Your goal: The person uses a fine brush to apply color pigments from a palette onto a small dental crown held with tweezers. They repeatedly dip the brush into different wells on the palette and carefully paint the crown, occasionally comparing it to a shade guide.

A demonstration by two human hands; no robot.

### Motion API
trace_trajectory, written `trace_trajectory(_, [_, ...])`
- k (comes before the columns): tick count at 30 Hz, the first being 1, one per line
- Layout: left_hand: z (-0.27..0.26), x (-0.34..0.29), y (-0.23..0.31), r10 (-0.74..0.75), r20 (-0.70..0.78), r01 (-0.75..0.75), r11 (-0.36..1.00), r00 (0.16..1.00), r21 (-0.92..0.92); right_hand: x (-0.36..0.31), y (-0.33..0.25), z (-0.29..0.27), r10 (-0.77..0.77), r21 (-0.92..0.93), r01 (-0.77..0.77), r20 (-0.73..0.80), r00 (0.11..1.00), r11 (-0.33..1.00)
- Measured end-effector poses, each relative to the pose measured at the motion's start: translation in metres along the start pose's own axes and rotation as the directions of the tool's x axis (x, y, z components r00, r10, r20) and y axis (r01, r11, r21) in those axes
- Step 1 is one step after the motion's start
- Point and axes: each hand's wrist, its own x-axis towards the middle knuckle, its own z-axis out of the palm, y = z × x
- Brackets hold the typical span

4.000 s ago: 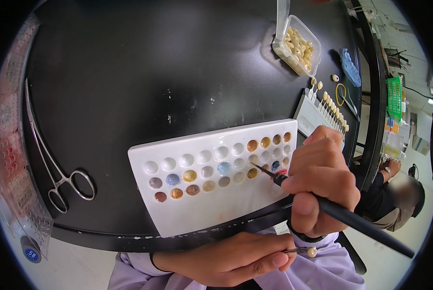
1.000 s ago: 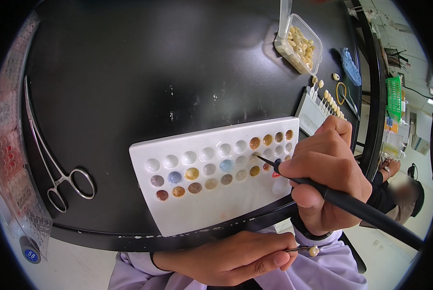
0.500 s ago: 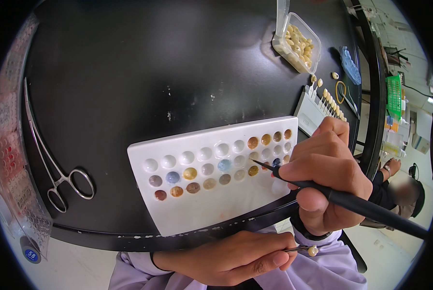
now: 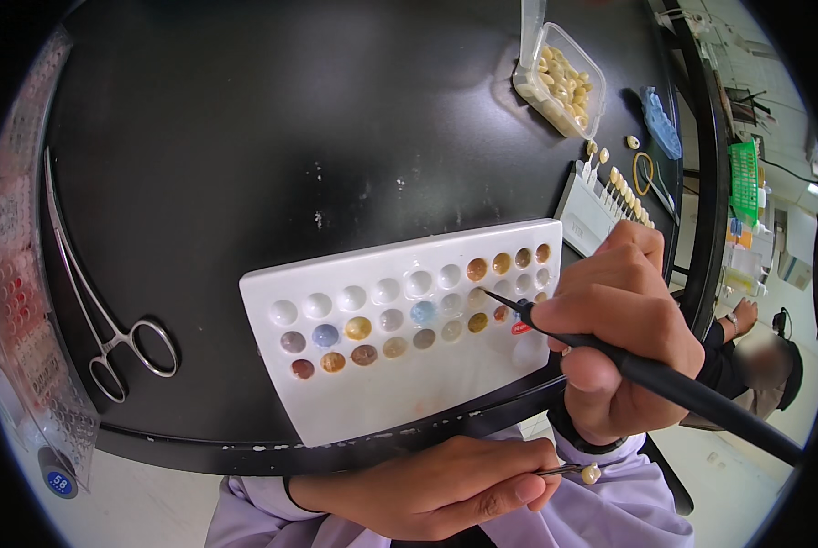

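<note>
My right hand pinches a black-handled brush. Its fine tip meets a well in the second row of a white palette, toward the right side. Colours in the wells include blue, yellow, brown and grey; several look white or clear. Below the table edge, my left hand is closed on slim metal tweezers. A small cream-coloured tooth crown sits at their tips. My right hand covers part of the palette's right end.
Locking forceps lie at the left, beside clear plastic trays. Back right are an open box of tooth-shaped pieces, a shade guide, a blue mould and a rubber band. Another person sits far right.
The brush tip has shifted slightly up and to the right within the same area of the palette. My left hand with the tweezers stays in place.
</note>
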Motion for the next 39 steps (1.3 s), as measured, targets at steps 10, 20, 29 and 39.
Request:
trace_trajectory(10, [0.0013,-0.0005,0.0003,0.010,-0.020,-0.010,1.000,1.000,-0.015,0.0007,0.0003,0.0003,-0.001,0.000,0.001,0.012,1.000,1.000])
trace_trajectory(20, [0.0019,-0.0001,-0.0028,0.040,-0.021,-0.040,0.999,0.999,0.014,0.0035,-0.0037,-0.0039,-0.019,-0.038,0.021,0.054,0.998,0.999])
trace_trajectory(29, [0.0013,-0.0004,-0.0016,0.012,-0.023,-0.012,1.000,1.000,0.028,0.0041,-0.0046,-0.0028,0.001,-0.050,0.002,0.056,0.998,0.999])
trace_trajectory(39, [-0.0004,-0.0014,0.0035,-0.038,0.017,0.038,0.999,0.999,0.016,0.0004,-0.0018,-0.0020,0.021,0.011,-0.022,0.015,1.000,1.000])
